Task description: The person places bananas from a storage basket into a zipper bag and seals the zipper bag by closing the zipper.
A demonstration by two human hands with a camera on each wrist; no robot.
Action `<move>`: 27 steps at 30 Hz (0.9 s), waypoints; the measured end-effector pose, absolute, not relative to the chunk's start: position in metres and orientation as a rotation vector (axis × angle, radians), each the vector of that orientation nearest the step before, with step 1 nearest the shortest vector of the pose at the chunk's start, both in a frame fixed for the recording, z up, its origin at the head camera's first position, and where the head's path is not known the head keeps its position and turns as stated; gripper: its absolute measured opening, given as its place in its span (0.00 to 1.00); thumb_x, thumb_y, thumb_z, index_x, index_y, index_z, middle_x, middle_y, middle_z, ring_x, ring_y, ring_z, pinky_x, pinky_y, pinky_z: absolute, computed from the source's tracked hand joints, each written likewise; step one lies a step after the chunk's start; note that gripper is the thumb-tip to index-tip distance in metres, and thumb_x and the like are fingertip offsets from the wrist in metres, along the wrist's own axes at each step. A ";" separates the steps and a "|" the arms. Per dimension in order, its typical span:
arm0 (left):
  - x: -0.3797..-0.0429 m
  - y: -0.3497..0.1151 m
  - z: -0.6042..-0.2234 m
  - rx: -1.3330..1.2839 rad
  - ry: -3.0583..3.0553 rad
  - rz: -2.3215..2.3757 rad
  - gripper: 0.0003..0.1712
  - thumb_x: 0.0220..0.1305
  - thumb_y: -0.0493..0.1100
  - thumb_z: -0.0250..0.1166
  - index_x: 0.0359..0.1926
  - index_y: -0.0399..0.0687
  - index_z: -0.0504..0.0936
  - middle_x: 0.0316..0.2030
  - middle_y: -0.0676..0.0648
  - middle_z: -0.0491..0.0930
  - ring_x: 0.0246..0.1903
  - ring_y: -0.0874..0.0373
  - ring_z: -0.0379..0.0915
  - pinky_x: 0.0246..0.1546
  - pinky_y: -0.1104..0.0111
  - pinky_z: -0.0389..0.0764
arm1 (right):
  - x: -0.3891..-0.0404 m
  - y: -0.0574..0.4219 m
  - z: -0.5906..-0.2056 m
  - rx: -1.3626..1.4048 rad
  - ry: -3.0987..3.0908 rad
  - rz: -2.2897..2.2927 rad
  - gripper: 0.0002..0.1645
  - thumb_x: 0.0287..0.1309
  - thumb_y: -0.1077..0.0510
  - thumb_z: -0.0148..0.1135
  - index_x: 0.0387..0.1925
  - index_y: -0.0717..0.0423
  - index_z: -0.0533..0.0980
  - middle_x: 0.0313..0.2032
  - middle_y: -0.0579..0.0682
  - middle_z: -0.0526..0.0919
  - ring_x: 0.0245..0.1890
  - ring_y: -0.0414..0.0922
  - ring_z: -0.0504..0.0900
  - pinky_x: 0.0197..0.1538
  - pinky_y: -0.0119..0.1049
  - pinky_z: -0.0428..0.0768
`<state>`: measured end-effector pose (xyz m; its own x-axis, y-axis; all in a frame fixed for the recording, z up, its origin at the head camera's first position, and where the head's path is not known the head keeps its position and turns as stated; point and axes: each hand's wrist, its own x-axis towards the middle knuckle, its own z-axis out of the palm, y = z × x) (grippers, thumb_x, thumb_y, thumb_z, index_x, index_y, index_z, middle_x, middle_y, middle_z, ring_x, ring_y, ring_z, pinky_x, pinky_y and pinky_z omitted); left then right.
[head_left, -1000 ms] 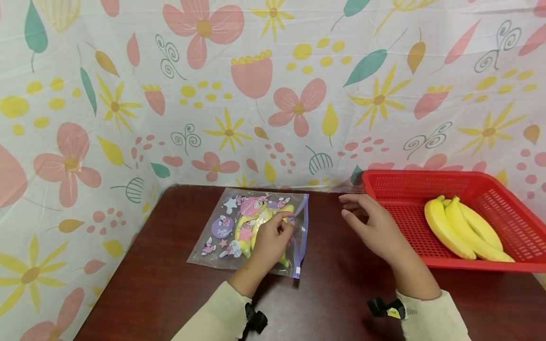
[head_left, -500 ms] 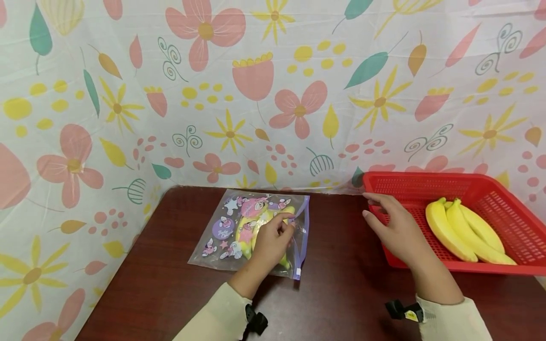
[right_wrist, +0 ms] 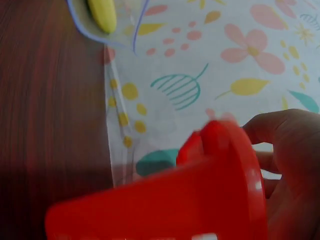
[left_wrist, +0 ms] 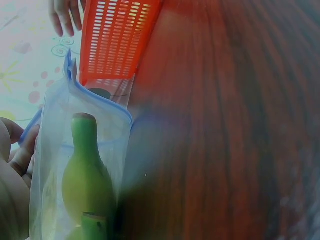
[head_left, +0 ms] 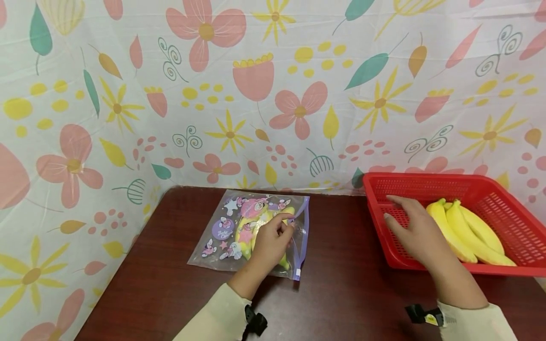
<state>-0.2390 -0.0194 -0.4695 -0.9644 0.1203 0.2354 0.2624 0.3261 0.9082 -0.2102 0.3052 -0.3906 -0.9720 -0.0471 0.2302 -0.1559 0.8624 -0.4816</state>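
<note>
A clear zip bag (head_left: 222, 228) with purple edging and cartoon prints lies on the table. Bananas (left_wrist: 86, 185) are inside it, green stems toward its open mouth in the left wrist view. My left hand (head_left: 270, 241) pinches the upper side of the bag near the zip, lifting it. My right hand (head_left: 420, 232) hovers over the left part of a red plastic basket (head_left: 375, 208), fingers loosely bent and holding nothing. Several yellow bananas (head_left: 477, 234) lie in the basket, just right of that hand, which hides part of them. In the right wrist view the basket's rim partly covers the hand.
The dark brown wooden table (head_left: 332, 293) runs up to a flower-printed cloth wall (head_left: 298, 71) at the back and left. A stretch of bare tabletop separates bag and basket. The basket's raised rim stands near the back wall at the right.
My right hand has moved right, from the tabletop beside the basket to over its left part. My left hand keeps its pinch on the bag and has stayed in place.
</note>
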 end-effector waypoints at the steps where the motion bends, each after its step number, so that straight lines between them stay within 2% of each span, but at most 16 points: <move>1: -0.239 -0.019 -0.470 -0.352 -2.455 -1.720 0.14 0.67 0.46 0.59 0.53 0.57 0.81 0.19 0.54 0.77 0.16 0.63 0.74 0.15 0.69 0.74 | -0.211 0.308 -0.391 0.134 -2.847 0.742 0.40 0.61 0.48 0.62 0.70 0.56 0.60 0.62 0.67 0.67 0.57 0.65 0.67 0.51 0.71 0.72; 9: -0.237 -0.020 -0.470 -0.325 -2.469 -1.735 0.14 0.67 0.46 0.59 0.52 0.57 0.81 0.19 0.53 0.78 0.17 0.63 0.74 0.17 0.70 0.75 | -0.217 0.334 -0.394 0.007 -2.961 0.654 0.44 0.61 0.45 0.60 0.70 0.62 0.57 0.62 0.71 0.64 0.58 0.68 0.63 0.52 0.74 0.68; 17: -0.237 -0.018 -0.470 -0.358 -2.437 -1.756 0.15 0.67 0.44 0.59 0.53 0.53 0.80 0.19 0.52 0.78 0.16 0.65 0.73 0.16 0.71 0.76 | -0.222 0.357 -0.400 -0.037 -3.033 0.543 0.49 0.57 0.43 0.64 0.68 0.68 0.57 0.59 0.75 0.64 0.54 0.71 0.64 0.51 0.74 0.68; 27: -0.237 -0.019 -0.471 -0.361 -2.450 -1.745 0.15 0.66 0.42 0.59 0.53 0.54 0.80 0.19 0.52 0.78 0.16 0.65 0.74 0.16 0.71 0.75 | -0.224 0.380 -0.404 -0.152 -3.103 0.461 0.52 0.53 0.43 0.67 0.66 0.73 0.57 0.56 0.79 0.63 0.52 0.74 0.63 0.49 0.75 0.69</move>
<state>-0.2369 -0.0187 -0.4714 -0.9654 0.1274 0.2273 0.2565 0.3104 0.9153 -0.2244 0.3798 -0.4041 -0.9953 0.0959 -0.0132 0.0956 0.9522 -0.2901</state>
